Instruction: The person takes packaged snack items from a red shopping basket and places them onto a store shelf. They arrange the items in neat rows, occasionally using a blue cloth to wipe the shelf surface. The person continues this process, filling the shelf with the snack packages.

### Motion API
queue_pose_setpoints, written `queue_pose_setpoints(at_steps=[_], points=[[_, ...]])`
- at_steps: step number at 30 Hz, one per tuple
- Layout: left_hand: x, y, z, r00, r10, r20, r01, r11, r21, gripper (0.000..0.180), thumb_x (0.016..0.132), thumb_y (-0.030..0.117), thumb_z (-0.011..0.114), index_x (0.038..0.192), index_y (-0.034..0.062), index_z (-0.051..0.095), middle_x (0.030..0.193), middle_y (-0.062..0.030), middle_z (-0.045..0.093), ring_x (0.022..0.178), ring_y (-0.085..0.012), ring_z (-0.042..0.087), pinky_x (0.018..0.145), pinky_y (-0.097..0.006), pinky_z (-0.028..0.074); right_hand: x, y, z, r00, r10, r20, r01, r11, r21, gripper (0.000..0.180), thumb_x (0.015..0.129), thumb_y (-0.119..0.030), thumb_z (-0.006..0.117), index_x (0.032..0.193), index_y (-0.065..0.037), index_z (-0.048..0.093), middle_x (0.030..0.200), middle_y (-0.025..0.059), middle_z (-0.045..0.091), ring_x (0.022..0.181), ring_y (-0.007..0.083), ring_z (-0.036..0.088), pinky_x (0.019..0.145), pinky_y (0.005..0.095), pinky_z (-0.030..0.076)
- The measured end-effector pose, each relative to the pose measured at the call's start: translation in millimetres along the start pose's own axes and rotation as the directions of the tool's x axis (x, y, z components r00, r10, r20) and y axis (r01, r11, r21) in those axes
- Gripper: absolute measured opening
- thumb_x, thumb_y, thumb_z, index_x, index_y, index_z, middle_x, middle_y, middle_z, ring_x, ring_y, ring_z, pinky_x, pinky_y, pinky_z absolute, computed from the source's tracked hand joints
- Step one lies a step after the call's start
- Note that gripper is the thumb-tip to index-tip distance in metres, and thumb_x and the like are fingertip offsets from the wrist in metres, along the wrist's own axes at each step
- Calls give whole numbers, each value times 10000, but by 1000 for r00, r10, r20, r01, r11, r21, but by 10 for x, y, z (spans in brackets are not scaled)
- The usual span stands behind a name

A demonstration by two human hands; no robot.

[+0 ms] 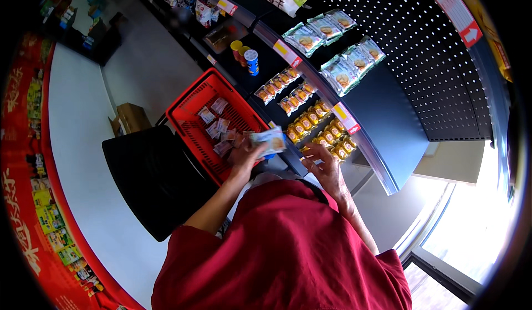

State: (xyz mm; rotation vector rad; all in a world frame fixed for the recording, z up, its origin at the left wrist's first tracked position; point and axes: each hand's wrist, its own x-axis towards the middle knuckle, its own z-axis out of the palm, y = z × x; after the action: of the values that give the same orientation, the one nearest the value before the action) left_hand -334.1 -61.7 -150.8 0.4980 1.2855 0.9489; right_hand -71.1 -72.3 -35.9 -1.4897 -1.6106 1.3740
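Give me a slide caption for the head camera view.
Left hand holds a small snack packet over a red basket; right hand reaches toward yellow packets on the shelf.

There were one red basket (194, 96), five green snack bags (342, 75) hanging, three small cans (251, 62) and one cardboard box (131, 117).

Green snack bags (339, 73) hang on a black pegboard (438, 72) above the shelf. Two small cans (247, 57), one yellow and one blue, stand on the shelf (266, 69) farther back. A cardboard box (131, 117) sits on the grey floor (147, 60). A red poster wall (25, 199) curves along the left side.
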Motion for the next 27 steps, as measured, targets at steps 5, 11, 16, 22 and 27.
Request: queue_pose_setpoints(at_steps=[5,11,16,22,27], points=[[636,-817,-941,875,-362,-322,236,899,-368,524,745,308,849,1178,125,618,1097,-62,650,941,-206,641,681,-378,546,-77,133,136,995,97,-5,-97,995,-11,387,956,-121,690,1324,-44,601,1071,105,714,966,192,704,753,335,578],[1284,-1282,-1353,747,-470,-470,302,870,-390,526,753,336,821,1173,100,609,1143,-77,613,1013,-271,602,810,-447,538,-185,193,229,987,148,-56,-153,984,-92,314,950,-122,679,1250,-31,660,1042,104,719,923,200,707,729,335,584],[1838,-1431,-1484,768,-475,-430,206,819,-536,484,841,354,761,1227,111,595,1233,-81,620,1163,-286,583,959,-487,512,-268,95,262,975,202,-95,-211,972,-104,291,944,-116,668,1224,-36,674,1038,107,717,906,214,709,752,343,586],[2135,-1145,-1391,851,-398,-342,170,826,-538,560,943,377,663,1403,89,522,1383,-104,566,1260,-319,566,1086,-503,448,-349,-42,304,947,295,-127,-313,938,-152,297,952,-160,649,1231,-60,666,1087,138,716,948,276,719,860,387,571],[2165,-1082,-1179,768,-466,-439,350,880,-322,627,944,447,671,1448,128,475,1491,-158,458,1315,-371,533,996,-531,520,-391,17,290,946,276,-172,-301,943,-139,308,958,-184,646,1242,-66,665,1112,156,712,987,286,712,883,401,567]])
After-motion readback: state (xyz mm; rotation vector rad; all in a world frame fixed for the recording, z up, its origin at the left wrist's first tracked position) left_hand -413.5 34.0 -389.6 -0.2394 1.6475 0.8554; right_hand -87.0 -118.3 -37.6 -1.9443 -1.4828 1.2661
